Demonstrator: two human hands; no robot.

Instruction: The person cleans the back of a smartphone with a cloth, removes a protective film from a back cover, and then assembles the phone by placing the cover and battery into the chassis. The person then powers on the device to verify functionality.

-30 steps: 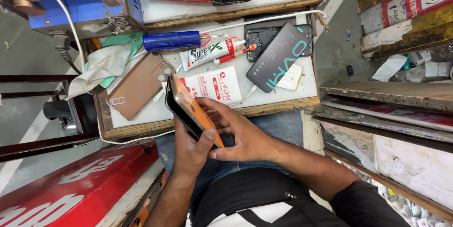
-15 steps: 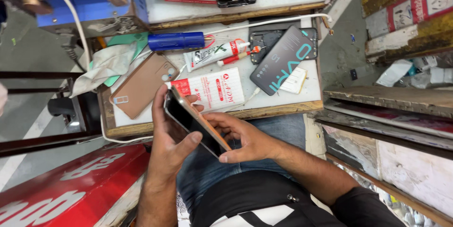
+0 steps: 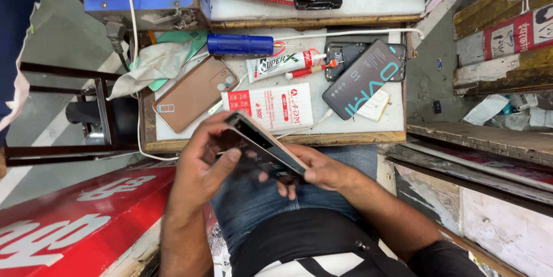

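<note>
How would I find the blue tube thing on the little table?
Look at the small white worktop above the person's knees. Along its far edge lies a shiny blue cylinder on its side, just above the white glue tube. It is the only solid blue, round-bodied thing there.

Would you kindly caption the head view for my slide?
Both hands, left and right, hold a phone above the small worktable.

- Even, soft daylight fills my view; nothing is dim.
- The white surface [image 3: 397,117] in front of me is bright but not blown out.
- Shadows are faint; the darkest patch sits under my hands [image 3: 262,164], over my lap.
- My fingers and the phone [image 3: 266,145] are slightly smeared by motion.
- Straight edges bow near the corners from the wide lens.
</note>
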